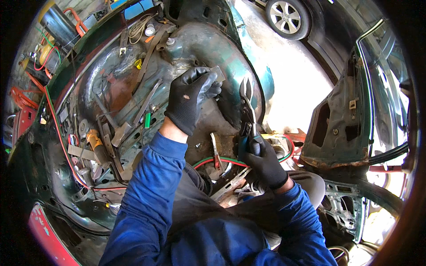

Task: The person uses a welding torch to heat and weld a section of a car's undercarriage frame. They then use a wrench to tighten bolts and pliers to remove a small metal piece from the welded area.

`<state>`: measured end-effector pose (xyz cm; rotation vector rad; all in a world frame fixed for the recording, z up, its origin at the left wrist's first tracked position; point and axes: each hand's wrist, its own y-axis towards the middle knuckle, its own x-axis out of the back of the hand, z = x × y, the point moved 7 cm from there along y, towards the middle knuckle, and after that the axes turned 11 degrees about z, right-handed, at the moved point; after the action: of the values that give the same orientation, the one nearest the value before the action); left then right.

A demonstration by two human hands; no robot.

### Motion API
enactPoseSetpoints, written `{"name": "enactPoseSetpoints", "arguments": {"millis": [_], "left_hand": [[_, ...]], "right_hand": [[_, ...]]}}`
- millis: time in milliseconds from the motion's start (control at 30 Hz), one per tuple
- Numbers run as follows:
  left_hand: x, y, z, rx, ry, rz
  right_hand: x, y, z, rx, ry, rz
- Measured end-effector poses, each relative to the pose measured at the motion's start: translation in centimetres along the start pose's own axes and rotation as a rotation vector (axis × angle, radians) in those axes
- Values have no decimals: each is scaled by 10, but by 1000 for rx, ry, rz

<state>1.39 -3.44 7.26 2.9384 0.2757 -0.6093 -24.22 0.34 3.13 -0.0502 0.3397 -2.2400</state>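
Observation:
Both my hands wear black gloves. My left hand (191, 95), raised over the car body's metal floor, pinches a small grey piece of sheet metal (218, 74) between thumb and fingers. To its right, my right hand (265, 159) is wrapped round the handles of a pair of tin snips (246, 104). The snips point away from me, their blades slightly apart and clear of the metal piece. Beyond both hands rises the rounded, green-stained wheel arch (213, 42).
Left of me lie a hammer (120, 133), an orange-and-black power tool (96, 146), a green lighter-like object (147, 120) and several metal strips. A red-and-green hose (230, 162) crosses before my knees. A detached-looking door (339, 115) stands at right; a dark car's wheel (286, 17) shows beyond.

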Motion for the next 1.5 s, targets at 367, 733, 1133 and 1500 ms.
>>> {"name": "enactPoseSetpoints", "arguments": {"millis": [367,733,1133,1500], "left_hand": [[-28,5,5,10,183,32],[-33,4,16,6,195,-28],[-39,1,14,-30,274,-43],[-32,1,17,-48,290,-11]], "right_hand": [[5,0,6,-36,-191,-36],[9,2,10,14,-293,-58],[13,2,7,17,-302,-29],[14,4,6,46,-363,-90]]}}
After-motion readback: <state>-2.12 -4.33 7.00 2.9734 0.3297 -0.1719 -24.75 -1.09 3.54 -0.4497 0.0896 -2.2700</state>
